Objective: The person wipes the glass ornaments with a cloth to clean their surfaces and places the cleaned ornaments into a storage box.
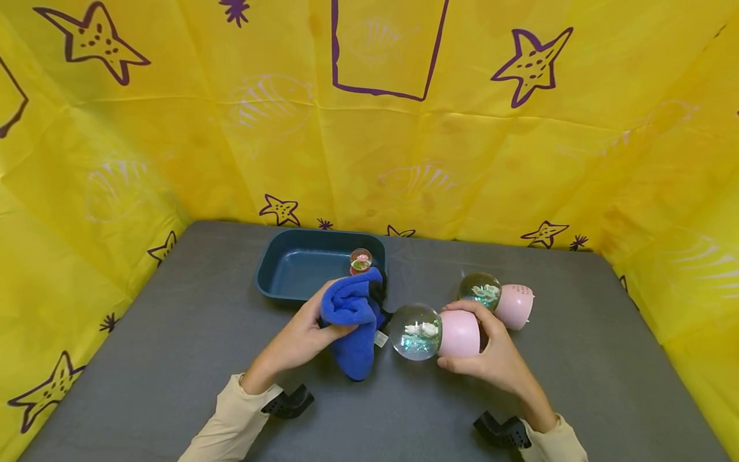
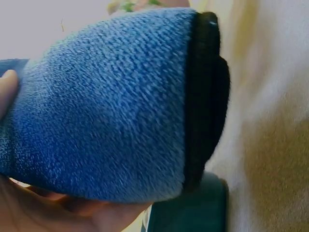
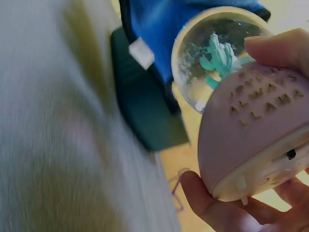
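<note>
My left hand (image 1: 308, 337) grips a folded blue cloth (image 1: 352, 321) with a dark edge and a small white tag; in the left wrist view the cloth (image 2: 106, 106) fills most of the picture. A snow globe (image 1: 458, 333) with a pink base lies on its side in my right hand (image 1: 493, 350), thumb and fingers around the base. Its glass dome points left, close to the cloth. In the right wrist view raised lettering shows on the globe's base (image 3: 256, 121), with a green cactus shape inside the dome.
A second pink-based snow globe (image 1: 514, 307) lies on its side just behind my right hand. Farther back, a dark teal tray (image 1: 262, 282) holds a small globe (image 1: 360, 260) in its right end. The grey table (image 1: 173, 359) meets yellow patterned cloth walls (image 1: 369, 141).
</note>
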The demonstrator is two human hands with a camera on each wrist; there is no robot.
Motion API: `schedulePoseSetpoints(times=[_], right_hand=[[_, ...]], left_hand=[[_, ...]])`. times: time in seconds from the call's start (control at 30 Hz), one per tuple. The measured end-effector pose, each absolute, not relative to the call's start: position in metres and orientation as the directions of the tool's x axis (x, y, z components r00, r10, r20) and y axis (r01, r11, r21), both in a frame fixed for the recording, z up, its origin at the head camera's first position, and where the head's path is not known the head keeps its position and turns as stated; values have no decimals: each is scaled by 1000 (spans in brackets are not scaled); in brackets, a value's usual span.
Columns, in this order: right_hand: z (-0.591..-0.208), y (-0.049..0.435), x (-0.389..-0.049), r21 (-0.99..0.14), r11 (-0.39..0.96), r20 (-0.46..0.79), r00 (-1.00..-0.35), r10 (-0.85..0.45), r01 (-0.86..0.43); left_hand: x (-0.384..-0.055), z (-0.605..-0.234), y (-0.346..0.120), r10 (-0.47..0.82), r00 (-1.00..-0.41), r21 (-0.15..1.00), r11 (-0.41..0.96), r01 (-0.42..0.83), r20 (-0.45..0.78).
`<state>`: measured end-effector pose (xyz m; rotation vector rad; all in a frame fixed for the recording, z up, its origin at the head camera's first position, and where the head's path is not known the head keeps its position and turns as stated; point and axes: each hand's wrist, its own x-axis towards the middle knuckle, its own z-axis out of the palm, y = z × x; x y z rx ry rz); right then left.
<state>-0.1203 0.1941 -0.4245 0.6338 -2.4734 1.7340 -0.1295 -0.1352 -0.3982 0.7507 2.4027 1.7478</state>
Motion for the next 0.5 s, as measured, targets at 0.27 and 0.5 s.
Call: schedulePoseSetpoints(times=[0.27,0.5], right_hand=[[-416,177,-109,-895,212,321,-896,-307,-393],[-413,169,-105,-904,151,322,-871,-371,-399]], left_hand=[[-122,-401,-121,558,-788,906,141,399,260],[-119,-404,-110,640,-738,932,94,351,214]])
